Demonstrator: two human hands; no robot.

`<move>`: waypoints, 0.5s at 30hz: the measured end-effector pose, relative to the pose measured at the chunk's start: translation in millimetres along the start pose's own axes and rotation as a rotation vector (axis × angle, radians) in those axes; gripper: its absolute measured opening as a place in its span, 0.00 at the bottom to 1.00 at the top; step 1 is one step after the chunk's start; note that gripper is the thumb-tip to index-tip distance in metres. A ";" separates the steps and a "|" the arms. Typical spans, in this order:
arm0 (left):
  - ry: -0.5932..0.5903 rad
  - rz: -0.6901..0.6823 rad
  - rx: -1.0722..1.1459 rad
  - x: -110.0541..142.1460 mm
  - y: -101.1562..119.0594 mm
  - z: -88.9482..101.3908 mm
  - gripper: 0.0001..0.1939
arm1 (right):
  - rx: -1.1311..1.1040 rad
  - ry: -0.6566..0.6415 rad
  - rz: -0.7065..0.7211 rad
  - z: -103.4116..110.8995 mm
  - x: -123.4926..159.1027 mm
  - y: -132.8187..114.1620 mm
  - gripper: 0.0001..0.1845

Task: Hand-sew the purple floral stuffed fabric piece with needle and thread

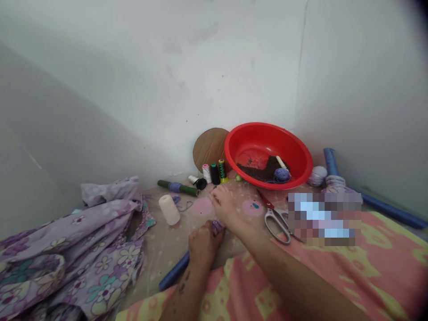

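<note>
Pink/yellow cloth (240,292) is the biggest thing, under both forearms. Red tub (254,136) sits past the R hand (223,201) & to its right, w/ dark stuff (257,170), a purple yarn ball (282,174) & a pale stick (281,162) inside. R hand's fingers are bunched just ahead of the L hand (204,238); can't tell if they've got a strand. L hand looks closed rnd the blue tube (174,271), purple yarn (218,226) by its fingertips. IMO: firm L grip so the tube can't roll, light even R pull if there's a strand, avoids snags.
</note>
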State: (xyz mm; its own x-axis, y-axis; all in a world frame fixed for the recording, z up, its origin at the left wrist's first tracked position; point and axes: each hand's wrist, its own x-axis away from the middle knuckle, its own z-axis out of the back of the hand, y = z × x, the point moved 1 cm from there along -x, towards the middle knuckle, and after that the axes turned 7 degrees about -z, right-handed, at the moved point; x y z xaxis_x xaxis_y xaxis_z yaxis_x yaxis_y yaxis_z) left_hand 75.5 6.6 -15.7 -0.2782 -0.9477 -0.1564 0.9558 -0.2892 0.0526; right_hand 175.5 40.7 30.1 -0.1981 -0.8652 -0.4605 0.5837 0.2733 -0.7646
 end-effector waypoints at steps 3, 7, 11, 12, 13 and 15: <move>-0.016 0.020 -0.009 -0.6 0.2 2.7 0.24 | -0.604 -0.027 -0.207 14.9 -17.5 -8.2 0.10; -0.046 0.027 -0.009 -0.8 0.6 6.3 0.24 | -0.928 0.195 -0.158 57.6 -35.9 -22.0 0.10; -0.053 0.032 0.000 -1.1 0.7 7.5 0.24 | -0.781 0.502 0.141 102.4 -43.1 -32.2 0.09; -0.050 0.026 0.003 -1.3 0.5 7.2 0.24 | -0.734 0.512 0.162 107.0 -42.5 -31.1 0.09; -0.048 0.020 0.006 -1.7 0.1 6.6 0.24 | -0.698 0.481 0.156 107.7 -40.7 -27.9 0.09; -0.047 0.019 0.010 -2.3 -1.1 4.8 0.25 | -0.638 0.326 0.091 97.9 -34.0 -15.8 0.09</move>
State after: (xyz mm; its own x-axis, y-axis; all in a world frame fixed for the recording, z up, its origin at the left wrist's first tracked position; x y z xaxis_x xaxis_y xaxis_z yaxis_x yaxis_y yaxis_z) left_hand 74.6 8.5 -10.6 -0.2643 -0.9583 -0.1090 0.9600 -0.2722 0.0655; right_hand 250.1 24.7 102.0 -0.4534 -0.6852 -0.5701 0.0557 0.6165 -0.7854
